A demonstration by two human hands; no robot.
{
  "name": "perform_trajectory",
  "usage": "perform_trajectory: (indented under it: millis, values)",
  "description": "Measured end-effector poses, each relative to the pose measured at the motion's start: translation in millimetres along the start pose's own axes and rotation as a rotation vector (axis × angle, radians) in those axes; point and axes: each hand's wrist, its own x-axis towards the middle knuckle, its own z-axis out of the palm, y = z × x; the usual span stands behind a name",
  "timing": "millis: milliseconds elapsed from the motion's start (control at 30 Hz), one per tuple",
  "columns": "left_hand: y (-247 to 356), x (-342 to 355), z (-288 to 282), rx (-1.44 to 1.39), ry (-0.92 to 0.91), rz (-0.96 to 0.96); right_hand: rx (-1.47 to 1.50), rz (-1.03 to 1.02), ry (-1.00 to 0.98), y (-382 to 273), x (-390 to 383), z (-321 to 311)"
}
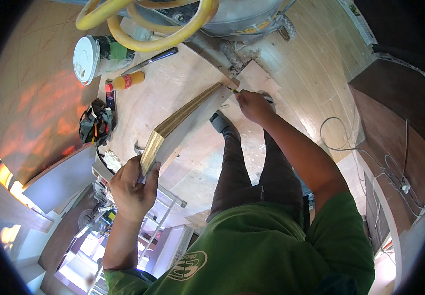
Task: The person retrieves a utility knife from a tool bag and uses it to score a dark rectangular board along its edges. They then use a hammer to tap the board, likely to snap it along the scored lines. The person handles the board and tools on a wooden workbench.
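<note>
My left hand (135, 189) grips the near end of a long laminated plywood board (189, 116), thumb on one face and fingers on the other. The board is tilted, with its layered edge facing up and a pale face toward me. At its far end, my right hand (253, 105) is closed around a slim tool (233, 90) with a yellow and dark body. The tool's tip points at the board's far corner; its exact kind is too small to tell, and I cannot tell whether it touches.
A yellow hose (161, 42) loops before a wheeled grey drum-like machine (244, 19). Far left are a white-lidded bucket (87, 59), an orange drink bottle (129, 80), a dark-handled long tool (163, 55) and a tool bag (96, 123). Cables (394, 177) hang at right.
</note>
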Motion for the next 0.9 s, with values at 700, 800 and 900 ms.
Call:
perform_trajectory:
  millis: [700, 800, 900]
  values:
    - [-8.4, -4.6, 0.9, 0.034, -0.05, -0.008, -0.117, 0.076, -0.091, 8.6, -2.4, 0.0]
    - [-9.2, -4.4, -0.4, 0.046, -0.053, -0.005, -0.079, 0.107, -0.095, -1.3, -0.4, -5.7]
    - [-7.3, -3.8, -0.2, 0.038, -0.05, 0.01, -0.045, 0.112, -0.111, -13.2, 7.0, -6.5]
